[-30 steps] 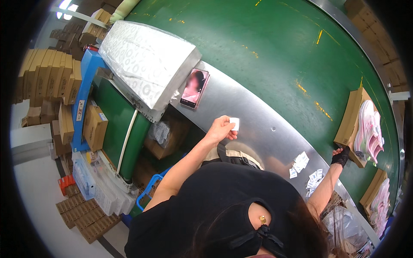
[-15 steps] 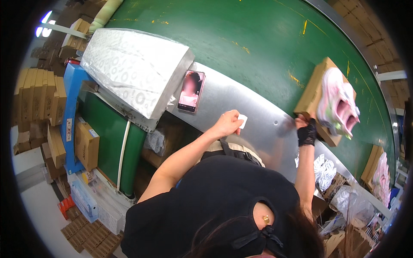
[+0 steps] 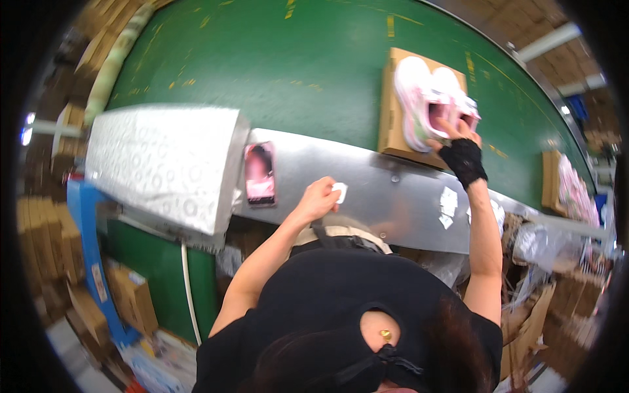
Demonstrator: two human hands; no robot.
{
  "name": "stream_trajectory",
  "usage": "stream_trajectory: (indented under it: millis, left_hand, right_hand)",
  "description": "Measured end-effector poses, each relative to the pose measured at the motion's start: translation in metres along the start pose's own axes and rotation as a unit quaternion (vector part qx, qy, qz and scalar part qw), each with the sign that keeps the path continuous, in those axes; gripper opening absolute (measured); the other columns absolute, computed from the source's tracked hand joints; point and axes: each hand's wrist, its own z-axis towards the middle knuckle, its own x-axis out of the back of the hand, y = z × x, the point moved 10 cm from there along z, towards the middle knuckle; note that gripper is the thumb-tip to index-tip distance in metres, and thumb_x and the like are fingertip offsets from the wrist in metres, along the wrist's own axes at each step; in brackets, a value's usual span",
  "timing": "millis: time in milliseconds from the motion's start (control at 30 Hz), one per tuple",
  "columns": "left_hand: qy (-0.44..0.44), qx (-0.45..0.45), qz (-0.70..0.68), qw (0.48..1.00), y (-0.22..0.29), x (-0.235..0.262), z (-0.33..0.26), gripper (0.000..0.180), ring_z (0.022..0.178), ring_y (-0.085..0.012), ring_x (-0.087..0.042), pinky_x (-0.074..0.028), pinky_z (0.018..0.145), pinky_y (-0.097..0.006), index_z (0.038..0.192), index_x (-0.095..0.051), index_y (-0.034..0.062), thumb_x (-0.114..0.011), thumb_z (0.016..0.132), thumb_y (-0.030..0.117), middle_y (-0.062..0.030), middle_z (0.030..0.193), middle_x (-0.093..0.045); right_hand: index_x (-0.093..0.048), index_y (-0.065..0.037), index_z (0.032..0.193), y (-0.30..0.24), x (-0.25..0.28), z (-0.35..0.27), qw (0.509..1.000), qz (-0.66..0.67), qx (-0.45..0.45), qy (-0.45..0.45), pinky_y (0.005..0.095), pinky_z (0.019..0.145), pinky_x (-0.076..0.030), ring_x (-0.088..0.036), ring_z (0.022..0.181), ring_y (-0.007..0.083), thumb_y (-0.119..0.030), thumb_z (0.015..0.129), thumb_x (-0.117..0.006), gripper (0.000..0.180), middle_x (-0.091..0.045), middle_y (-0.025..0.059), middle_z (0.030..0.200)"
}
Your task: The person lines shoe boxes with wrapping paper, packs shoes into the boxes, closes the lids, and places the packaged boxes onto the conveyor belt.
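The right hand [image 3: 464, 152], in a black fingerless glove, grips the near end of the pink-and-white shoes [image 3: 429, 98] lying lengthwise away from it on an open box [image 3: 390, 111], while the left hand [image 3: 319, 198], far from them, pinches a small white tag [image 3: 340, 190].

- The left hand [image 3: 319, 200] holds a small white piece [image 3: 340, 192] in its fingers, over a shiny metal table [image 3: 393, 196].
- The right hand [image 3: 462, 152], in a black glove, reaches out and touches a pair of pink and white shoes [image 3: 432, 101].
- The shoes lie on a brown cardboard box [image 3: 390, 111] on a green belt [image 3: 295, 59].
- A phone [image 3: 260, 174] lies flat on the metal table, near the left hand.
- Small white stickers [image 3: 447, 204] sit on the table by the right arm.
- A big silver-grey cover [image 3: 164, 164] is just beside the phone.
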Motion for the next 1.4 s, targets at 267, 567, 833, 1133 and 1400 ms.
stream_trajectory:
  millis: [267, 567, 833, 1133, 1400]
  left_hand:
    - [-0.023, 0.006, -0.03, 0.999, -0.001, -0.002, -0.003, 0.021, 0.05, -0.0121, -0.056, -0.043, 0.048, -0.025, 0.086, -0.049, -0.0038, -0.054, 0.081, 0.016, -0.008, 0.059, -0.058]
    - [0.102, -0.09, -0.164, 0.977, 0.054, 0.058, -0.003, 0.02, 0.051, -0.0107, -0.055, -0.046, 0.051, -0.023, 0.091, -0.049, 0.0, -0.054, 0.085, 0.018, -0.0055, 0.066, -0.058]
    - [0.328, -0.215, 0.052, 0.918, 0.135, 0.076, -0.008, 0.017, 0.066, -0.0224, -0.058, -0.046, 0.057, -0.032, 0.091, -0.049, 0.0004, -0.049, 0.086, 0.016, -0.0133, 0.076, -0.058]
    - [0.218, -0.264, 0.179, 0.922, 0.089, -0.019, 0.031, 0.02, 0.063, -0.0409, -0.049, -0.036, 0.057, -0.047, 0.075, -0.045, -0.0022, -0.048, 0.083, 0.016, -0.0231, 0.061, -0.05]
    - [0.238, -0.154, 0.141, 0.948, 0.073, -0.007, 0.044, 0.023, 0.065, -0.0399, -0.053, -0.041, 0.058, -0.044, 0.076, -0.045, -0.0026, -0.048, 0.084, 0.019, -0.023, 0.067, -0.054]
  right_hand:
    - [-0.063, -0.011, 0.085, 0.01, 0.014, 0.02, 0.998, 0.044, -0.043, -0.025, 0.0369, 0.073, -0.045, -0.056, 0.084, 0.0273, -0.052, 0.065, -0.063, 0.046, -0.058, 0.0142, 0.086]
    - [-0.064, -0.005, 0.08, -0.052, 0.085, 0.008, 0.92, 0.376, 0.047, -0.1, 0.0282, 0.063, -0.045, -0.056, 0.066, 0.0148, -0.037, 0.069, -0.069, 0.034, -0.061, 0.0092, 0.073]
    - [-0.054, -0.009, 0.07, -0.155, 0.031, -0.111, 0.879, 0.158, 0.447, 0.055, 0.0366, 0.068, -0.045, -0.054, 0.074, 0.0252, -0.021, 0.058, -0.063, 0.02, -0.055, 0.0081, 0.072]
    - [-0.057, -0.006, 0.096, -0.092, -0.029, -0.055, 0.904, 0.36, 0.133, -0.188, 0.038, 0.085, -0.039, -0.047, 0.103, 0.0299, -0.019, 0.067, -0.067, 0.034, -0.053, 0.0129, 0.108]
    - [-0.036, -0.004, 0.125, -0.059, -0.07, -0.024, 0.982, 0.083, 0.135, 0.1, 0.0524, 0.094, -0.026, -0.034, 0.119, 0.0339, -0.012, 0.057, -0.063, 0.073, -0.036, 0.0177, 0.13]
